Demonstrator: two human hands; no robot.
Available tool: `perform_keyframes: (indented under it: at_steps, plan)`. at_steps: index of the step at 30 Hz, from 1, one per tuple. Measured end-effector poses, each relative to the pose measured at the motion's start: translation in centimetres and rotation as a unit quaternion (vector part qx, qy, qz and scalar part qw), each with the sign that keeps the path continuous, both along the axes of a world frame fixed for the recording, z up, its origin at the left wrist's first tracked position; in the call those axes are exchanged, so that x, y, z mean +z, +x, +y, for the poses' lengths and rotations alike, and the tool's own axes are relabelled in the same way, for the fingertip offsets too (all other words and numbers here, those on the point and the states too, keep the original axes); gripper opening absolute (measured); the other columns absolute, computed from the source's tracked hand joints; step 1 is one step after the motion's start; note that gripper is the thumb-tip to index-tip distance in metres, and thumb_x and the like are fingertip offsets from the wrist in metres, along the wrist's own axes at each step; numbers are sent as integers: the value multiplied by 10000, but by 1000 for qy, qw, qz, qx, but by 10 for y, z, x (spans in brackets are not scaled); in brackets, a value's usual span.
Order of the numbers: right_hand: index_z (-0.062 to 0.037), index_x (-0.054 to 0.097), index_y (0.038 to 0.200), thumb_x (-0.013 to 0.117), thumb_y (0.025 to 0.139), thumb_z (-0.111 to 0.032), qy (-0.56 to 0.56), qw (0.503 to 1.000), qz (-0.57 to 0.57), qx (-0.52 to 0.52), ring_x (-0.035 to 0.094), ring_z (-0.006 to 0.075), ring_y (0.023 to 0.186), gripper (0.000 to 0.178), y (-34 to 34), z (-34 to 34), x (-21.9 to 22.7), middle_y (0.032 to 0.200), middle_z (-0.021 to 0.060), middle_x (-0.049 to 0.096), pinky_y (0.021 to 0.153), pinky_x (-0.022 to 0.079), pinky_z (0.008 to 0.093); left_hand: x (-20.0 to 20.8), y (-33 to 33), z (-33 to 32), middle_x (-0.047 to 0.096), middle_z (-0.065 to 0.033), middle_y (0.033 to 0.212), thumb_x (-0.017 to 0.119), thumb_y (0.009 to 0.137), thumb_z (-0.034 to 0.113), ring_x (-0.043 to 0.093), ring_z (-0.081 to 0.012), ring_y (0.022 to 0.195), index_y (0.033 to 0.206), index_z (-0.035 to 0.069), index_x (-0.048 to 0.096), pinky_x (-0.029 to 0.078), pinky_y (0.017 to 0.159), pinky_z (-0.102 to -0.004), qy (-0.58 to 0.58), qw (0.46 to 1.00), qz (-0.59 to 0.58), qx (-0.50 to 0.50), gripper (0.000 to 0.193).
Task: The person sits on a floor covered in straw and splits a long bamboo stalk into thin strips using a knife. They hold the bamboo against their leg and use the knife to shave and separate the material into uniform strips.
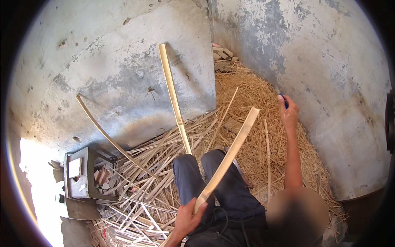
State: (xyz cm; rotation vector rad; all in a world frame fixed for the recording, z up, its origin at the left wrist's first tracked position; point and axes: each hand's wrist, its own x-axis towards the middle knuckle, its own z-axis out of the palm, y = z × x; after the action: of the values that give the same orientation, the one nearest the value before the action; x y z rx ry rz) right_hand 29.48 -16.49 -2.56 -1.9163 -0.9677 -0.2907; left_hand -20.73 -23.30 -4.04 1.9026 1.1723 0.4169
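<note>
While box [82, 192] holds fragments [101, 177], left fingers [191, 205] grip bamboo strip [230, 158], right fingers [291, 103] blue object [285, 101].

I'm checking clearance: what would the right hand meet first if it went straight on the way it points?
Probably the peeling grey wall ahead of the right hand, though depth is unclear; the straw pile shows left of that line.

Smooth bamboo strip [232, 156] — faintly glossy
Under it, matt cloth trousers [236, 197]; beyond it, a rough, flaking plaster wall [123, 74]; to its right — dry, coarse shavings [253, 152].
</note>
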Motion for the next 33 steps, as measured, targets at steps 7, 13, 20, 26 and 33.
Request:
perform_keyframes:
  at_steps: [7,13,20,26,33]
  plan:
    - [-20,788,1068,651,1062,-452,-496,867,-4,54,695,325,746,453,7,-35,-37,834,174,740,718,544,445,5,13,21,602,-262,691,590,1128,323,642,-510,679,991,2,554,439,602,-555,-5,999,-27,31,351]
    - [-1,735,1178,661,1076,-379,-131,958,128,223,738,329,817,399,-108,-52,8,907,174,756,773,580,431,8,41,41,578,-251,708,570,1139,309,612,-481,672,1030,-14,564,428,623,-531,-51,991,-120,16,341]
    - [-45,757,1120,798,980,-335,-10,921,-47,387,742,281,727,325,-202,-78,19,903,104,747,624,583,381,36,70,44,623,-238,728,568,1142,294,638,-447,683,1042,-10,580,452,630,-491,-25,992,-120,-15,320]
    - [-68,765,1100,815,959,-366,-3,925,-89,370,705,248,632,334,-211,-76,14,830,62,706,541,546,370,41,73,43,615,-233,712,526,1157,319,631,-458,684,1076,-9,585,451,646,-509,-44,989,-140,-35,342]
    - [-80,771,1090,810,957,-385,-9,921,-105,374,692,236,614,334,-212,-73,17,790,49,685,528,535,364,33,75,42,591,-249,706,467,1172,284,619,-500,706,1132,3,572,434,648,-540,-52,984,-162,-43,302]
